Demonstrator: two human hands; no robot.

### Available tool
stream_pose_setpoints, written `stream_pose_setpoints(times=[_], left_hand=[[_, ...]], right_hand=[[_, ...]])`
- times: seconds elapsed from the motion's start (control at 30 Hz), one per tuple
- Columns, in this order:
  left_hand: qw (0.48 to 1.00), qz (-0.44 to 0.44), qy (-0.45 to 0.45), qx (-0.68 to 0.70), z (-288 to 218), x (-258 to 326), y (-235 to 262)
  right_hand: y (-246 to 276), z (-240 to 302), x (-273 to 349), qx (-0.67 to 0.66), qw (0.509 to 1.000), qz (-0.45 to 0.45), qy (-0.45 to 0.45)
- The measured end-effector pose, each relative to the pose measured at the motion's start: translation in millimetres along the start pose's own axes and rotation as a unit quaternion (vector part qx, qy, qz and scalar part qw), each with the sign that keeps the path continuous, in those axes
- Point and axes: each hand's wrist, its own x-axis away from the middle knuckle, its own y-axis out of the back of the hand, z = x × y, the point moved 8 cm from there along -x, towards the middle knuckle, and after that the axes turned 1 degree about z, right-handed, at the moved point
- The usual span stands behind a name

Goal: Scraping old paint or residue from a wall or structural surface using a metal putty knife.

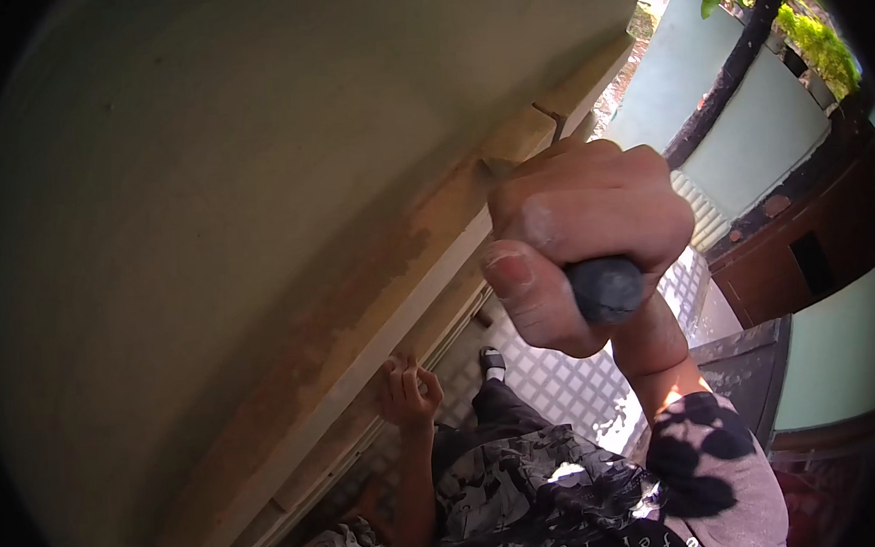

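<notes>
My right hand (589, 209) is raised close in front of me, its fingers wrapped round a black-handled tool (607, 291). The handle's rounded end points toward me. A small grey corner (493, 168), maybe of its blade, shows beyond the knuckles against the wall ledge; the rest of the tool is hidden behind the fist. Lower and to the left, my left hand (408, 391) has its fingers curled in beside the front edge of the ledge (363, 373). Whatever those fingers hold, if anything, cannot be made out.
A pale wall (201, 168) fills the left, with bare brownish patches along its ledge. A reddish-brown bracket-like piece (550, 116) sticks out beyond my fist. Below lies patterned tile floor (574, 375); pale panels (685, 68) and a dark trunk (736, 70) stand right.
</notes>
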Motion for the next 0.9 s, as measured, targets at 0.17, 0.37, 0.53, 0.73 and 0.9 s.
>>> stream_pose_setpoints(times=[0.17,0.37,0.53,0.73,0.9], left_hand=[[1.0,-0.016,-0.001,0.001,-15.4,-12.2,2.3],[1.0,-0.006,0.014,0.021,-6.9,-4.2,-0.1],[0.999,0.005,0.027,0.024,-7.7,-0.8,-1.0],[0.999,0.0,0.022,0.03,-9.4,-4.7,-1.5],[0.999,0.03,0.037,0.016,-5.0,-0.3,-4.5]], right_hand=[[21.4,12.2,7.5,-0.105,0.991,-0.078,-0.042],[11.7,26.3,-2.8,-0.14,0.989,0.047,-0.03],[11.4,28.6,-4.6,-0.101,0.99,-0.018,-0.1],[-0.3,31.1,-7.8,-0.102,0.991,0.077,-0.047],[-21.0,15.8,-13.9,0.126,0.989,0.076,0.02]])
